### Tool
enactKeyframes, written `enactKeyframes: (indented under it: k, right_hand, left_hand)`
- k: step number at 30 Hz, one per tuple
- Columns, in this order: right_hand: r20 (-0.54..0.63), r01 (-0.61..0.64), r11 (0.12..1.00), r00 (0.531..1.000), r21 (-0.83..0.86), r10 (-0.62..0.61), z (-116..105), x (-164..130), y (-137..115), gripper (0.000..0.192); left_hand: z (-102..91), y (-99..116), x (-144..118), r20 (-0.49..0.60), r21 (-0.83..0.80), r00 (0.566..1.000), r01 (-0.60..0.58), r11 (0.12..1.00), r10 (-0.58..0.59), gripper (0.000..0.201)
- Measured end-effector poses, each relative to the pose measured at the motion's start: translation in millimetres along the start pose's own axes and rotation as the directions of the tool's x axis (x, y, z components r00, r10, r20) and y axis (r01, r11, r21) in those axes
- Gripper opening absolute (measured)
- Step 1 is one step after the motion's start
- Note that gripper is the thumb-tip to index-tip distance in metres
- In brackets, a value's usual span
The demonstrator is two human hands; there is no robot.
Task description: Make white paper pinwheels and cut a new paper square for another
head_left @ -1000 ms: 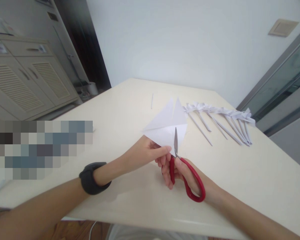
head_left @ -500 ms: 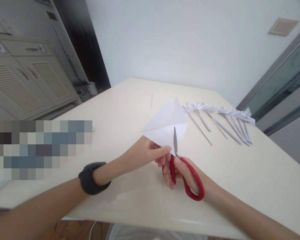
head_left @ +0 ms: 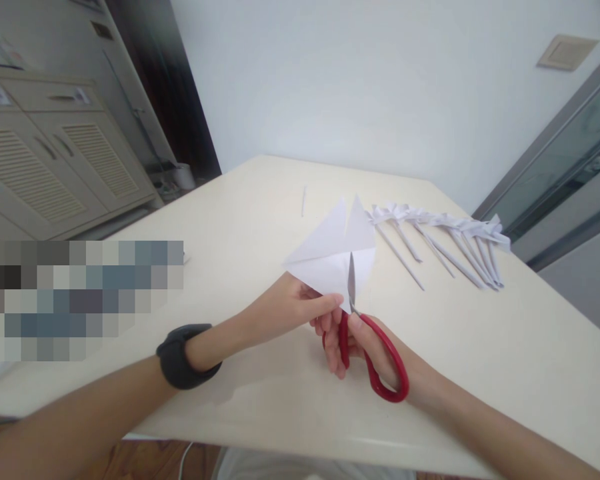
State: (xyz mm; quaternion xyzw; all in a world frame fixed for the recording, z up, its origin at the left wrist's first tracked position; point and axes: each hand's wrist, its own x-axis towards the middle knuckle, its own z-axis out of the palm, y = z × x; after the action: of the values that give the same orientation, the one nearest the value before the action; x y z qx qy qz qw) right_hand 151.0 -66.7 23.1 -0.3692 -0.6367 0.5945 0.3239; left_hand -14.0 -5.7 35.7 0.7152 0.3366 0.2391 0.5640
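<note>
My left hand point(head_left: 307, 303) pinches the near edge of a white sheet of paper point(head_left: 320, 250) between thumb and fingers. The sheet is creased across its middle, and a narrow slit opens at its far side. In my right hand point(head_left: 363, 340) are red-handled scissors point(head_left: 390, 360), my thumb through one loop. One blade lies over the paper, pointing away from me; the other is hidden beneath it. The blades stand around the paper's near edge, close beside my left thumb.
Paper flowers or leaves on rolled stems point(head_left: 440, 233) lie in a row at the right. A thin paper strip point(head_left: 303, 201) rests on the white table point(head_left: 240, 220) farther back. Something blurred out point(head_left: 87, 300) occupies the left side. A wall point(head_left: 330, 87) stands behind.
The two hands, paper and scissors stay almost in place. The slit at the paper's far side looks slightly wider, and the visible blade has shifted a touch to the right.
</note>
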Motion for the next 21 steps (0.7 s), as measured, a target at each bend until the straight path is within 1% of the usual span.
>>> enactKeyframes:
  k: [7, 12, 21]
  right_hand:
    - [-0.001, -0.004, 1.000, 1.000, 0.001, 0.004, 0.1, 0.6, -0.2, 0.052]
    - [-0.012, -0.007, 1.000, 1.000, -0.002, 0.007, -0.2, 0.9, -1.1, 0.052]
    - [-0.008, -0.023, 1.000, 1.000, -0.002, 0.023, -0.1, -1.4, -3.3, 0.051]
  left_hand:
    - [0.9, 1.5, -0.6, -0.008, -0.008, 1.000, 0.022, 1.000, -0.022, 0.031]
    - [1.2, 1.9, -0.7, 0.008, -0.017, 1.000, 0.026, 1.000, -0.026, 0.031]
    - [1.3, 1.7, -0.9, -0.010, 0.014, 1.000, 0.004, 1.000, -0.004, 0.030]
